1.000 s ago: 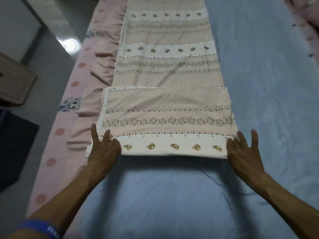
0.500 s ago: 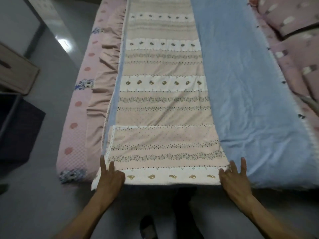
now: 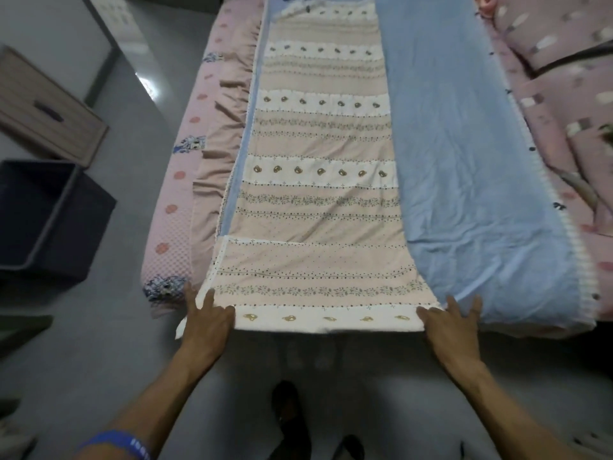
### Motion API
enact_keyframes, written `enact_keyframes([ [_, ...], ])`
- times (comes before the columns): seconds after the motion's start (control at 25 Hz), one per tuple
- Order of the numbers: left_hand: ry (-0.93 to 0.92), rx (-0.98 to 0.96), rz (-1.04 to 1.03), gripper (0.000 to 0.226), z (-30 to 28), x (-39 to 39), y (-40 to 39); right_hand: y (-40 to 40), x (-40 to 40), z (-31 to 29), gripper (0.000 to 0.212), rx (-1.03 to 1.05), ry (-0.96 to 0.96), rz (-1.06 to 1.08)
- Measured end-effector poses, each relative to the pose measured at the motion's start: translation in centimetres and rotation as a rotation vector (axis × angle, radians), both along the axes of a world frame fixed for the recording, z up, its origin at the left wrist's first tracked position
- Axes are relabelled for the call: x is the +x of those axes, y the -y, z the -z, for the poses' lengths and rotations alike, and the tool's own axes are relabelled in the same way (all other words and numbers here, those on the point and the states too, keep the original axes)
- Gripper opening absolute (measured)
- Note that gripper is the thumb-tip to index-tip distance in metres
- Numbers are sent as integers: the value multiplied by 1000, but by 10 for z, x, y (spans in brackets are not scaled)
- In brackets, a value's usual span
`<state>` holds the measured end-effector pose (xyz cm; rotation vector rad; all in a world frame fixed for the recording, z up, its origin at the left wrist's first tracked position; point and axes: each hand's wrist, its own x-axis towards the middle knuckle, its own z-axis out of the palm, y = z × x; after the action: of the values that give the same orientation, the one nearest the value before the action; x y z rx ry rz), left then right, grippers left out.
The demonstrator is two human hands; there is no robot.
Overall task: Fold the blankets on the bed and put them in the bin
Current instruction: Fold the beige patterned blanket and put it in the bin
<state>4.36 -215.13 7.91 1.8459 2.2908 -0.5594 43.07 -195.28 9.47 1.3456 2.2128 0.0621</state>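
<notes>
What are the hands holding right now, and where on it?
Both hold the patterned blanket by its near folded edge: left hand at the left corner, right hand at the right corner. How the fingers close underneath cannot be told.
</notes>
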Motion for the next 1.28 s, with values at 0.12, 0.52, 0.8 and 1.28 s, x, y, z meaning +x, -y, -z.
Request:
enact_keyframes([
  [0.12,-79,-46,-80,22,-32,-7,-20,-20,-8,-25,36,9,-56,66],
  [0.52,87,200,-208,34,-59,-142,-207,-192,-102,-48,27,217,-564,440],
  [0.8,257,176,-148,20,17,-247,-384,-360,-167,33,4,97,-785,768],
  [1.28,679,409,-560,13,156,-284,-462,-465,-196,214,20,16,-743,848],
])
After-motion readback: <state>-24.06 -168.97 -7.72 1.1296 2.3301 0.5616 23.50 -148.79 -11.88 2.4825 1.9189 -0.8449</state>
